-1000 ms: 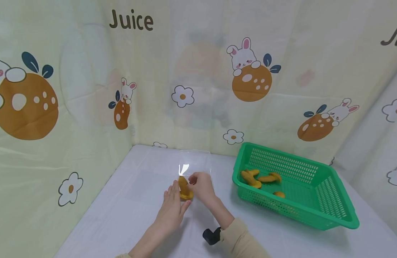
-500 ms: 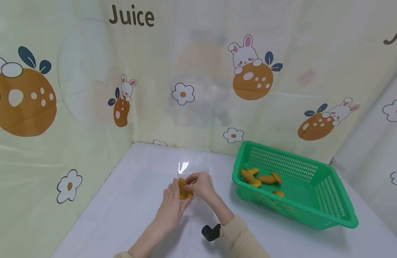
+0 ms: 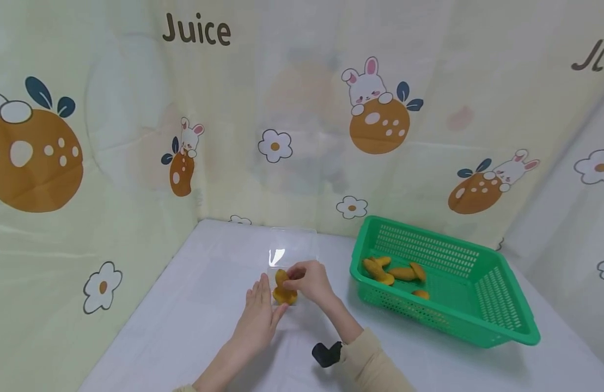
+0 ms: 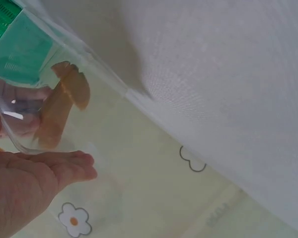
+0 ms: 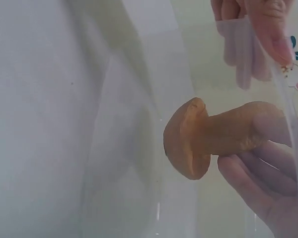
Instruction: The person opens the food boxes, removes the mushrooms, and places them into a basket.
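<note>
A yellow-brown mushroom (image 3: 285, 294) is inside a clear plastic box (image 3: 269, 272), its cap toward me and its stem pointing away. My right hand (image 3: 309, 280) pinches the stem between thumb and fingers. The right wrist view shows the mushroom (image 5: 188, 141) through the clear wall, with the right hand (image 5: 268, 188) at its stem. My left hand (image 3: 255, 316) lies along the box's left side, fingers straight, thumb at the near side. In the left wrist view, the left hand (image 4: 35, 183) is beside the box, and the mushroom (image 4: 62, 106) shows through the plastic.
A green perforated basket (image 3: 444, 313) stands on the right of the white table (image 3: 184, 305), with several mushrooms (image 3: 377, 270) at its left end. The box's clear lid (image 3: 294, 245) extends behind it. A patterned curtain (image 3: 262, 179) surrounds the table.
My right hand has shifted its fingers on the mushroom's stem. The mushroom has turned slightly, its stem end now farther right from the left hand. My left hand keeps its place against the box.
</note>
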### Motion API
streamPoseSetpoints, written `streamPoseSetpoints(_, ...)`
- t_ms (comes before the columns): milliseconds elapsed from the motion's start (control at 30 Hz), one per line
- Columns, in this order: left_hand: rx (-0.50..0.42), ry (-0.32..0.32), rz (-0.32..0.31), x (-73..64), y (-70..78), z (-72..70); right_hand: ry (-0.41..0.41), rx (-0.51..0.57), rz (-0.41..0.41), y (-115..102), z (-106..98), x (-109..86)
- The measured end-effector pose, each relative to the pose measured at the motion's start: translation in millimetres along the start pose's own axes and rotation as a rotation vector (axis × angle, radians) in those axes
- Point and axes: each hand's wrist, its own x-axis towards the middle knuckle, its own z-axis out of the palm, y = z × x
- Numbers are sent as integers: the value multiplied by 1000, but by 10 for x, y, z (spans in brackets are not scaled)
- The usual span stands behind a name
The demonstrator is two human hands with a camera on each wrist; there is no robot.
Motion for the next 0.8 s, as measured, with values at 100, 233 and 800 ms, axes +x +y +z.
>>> streamPoseSetpoints(100, 5, -4, -8, -8, 4, -3, 13, 24, 9, 6, -53, -4)
streamPoseSetpoints(233, 7, 0, -4, -8, 11, 0, 38, 71, 34, -2, -141, -9)
streamPoseSetpoints(800, -1, 46, 17, -11, 18, 39, 220, 176, 66, -74, -780, 1)
